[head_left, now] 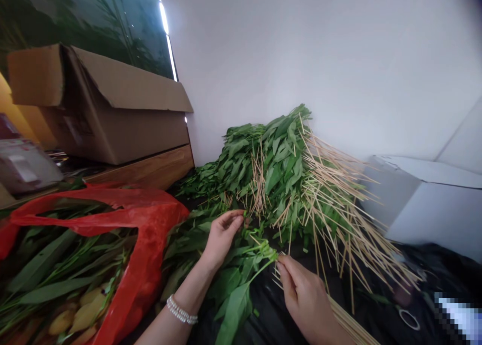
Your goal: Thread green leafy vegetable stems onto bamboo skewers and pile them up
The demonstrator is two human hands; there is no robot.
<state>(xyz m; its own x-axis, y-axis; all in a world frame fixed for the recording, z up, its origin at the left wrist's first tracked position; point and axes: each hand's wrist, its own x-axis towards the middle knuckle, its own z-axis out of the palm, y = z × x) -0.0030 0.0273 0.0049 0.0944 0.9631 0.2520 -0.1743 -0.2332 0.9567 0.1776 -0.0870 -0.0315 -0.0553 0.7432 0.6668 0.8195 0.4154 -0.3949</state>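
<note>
My left hand [222, 237], wearing a pearl bracelet [181, 310] at the wrist, pinches thumb to fingers with a bit of green stem [245, 215] showing at the tips. My right hand [309, 300] is closed on a bamboo skewer whose end carries folded leafy greens [259, 259]; the large leaves hang down to the left. Other bamboo skewers [352, 322] lie beneath that palm and stick out past it; whether they are gripped too, I cannot tell. Beyond both hands rises a heap of leafy greens on skewers [278, 149], their bare sticks [339, 189] pointing right.
On the left, a red plastic bag [150, 234] holds long leaves and yellowish roundish items. Behind it, an open cardboard box [124, 129] stands on a wooden surface. A white box [433, 204] is at right, against the white wall [324, 43]. Black plastic sheeting [274, 315] lies below.
</note>
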